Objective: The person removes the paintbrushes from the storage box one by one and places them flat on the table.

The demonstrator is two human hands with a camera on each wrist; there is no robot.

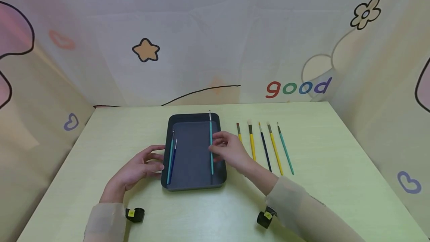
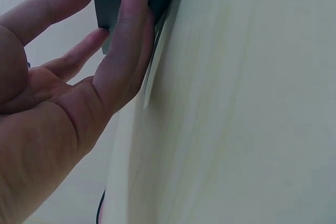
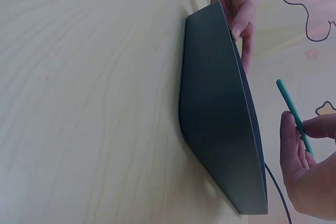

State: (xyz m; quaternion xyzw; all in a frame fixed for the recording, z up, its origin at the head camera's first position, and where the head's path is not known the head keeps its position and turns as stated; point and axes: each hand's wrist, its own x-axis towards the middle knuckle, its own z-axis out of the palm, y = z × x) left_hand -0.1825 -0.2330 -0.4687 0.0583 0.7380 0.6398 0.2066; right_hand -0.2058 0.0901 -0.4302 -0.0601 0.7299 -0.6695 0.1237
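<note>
A teal paintbrush point(image 1: 211, 133) is pinched between the thumb and fingers of my right hand point(image 1: 231, 149), over the right part of a dark grey tray point(image 1: 193, 188). In the right wrist view the brush's teal handle point(image 3: 288, 99) stands out above the tray rim. At the tray's left wall, my left hand point(image 1: 141, 165) touches the side with spread fingers; the left wrist view shows its fingertips against the tray's corner. Inside the tray on the left lie a teal paintbrush point(image 1: 170, 160) and a shorter dark blue one point(image 1: 174, 163).
Right of the tray, several paintbrushes lie in a row on the pale wooden table point(image 1: 154, 216): yellow ones point(image 1: 252, 143), a dark blue one point(image 1: 264, 146) and a teal one point(image 1: 286, 150). A printed curtain point(image 1: 188, 47) hangs behind and at both sides.
</note>
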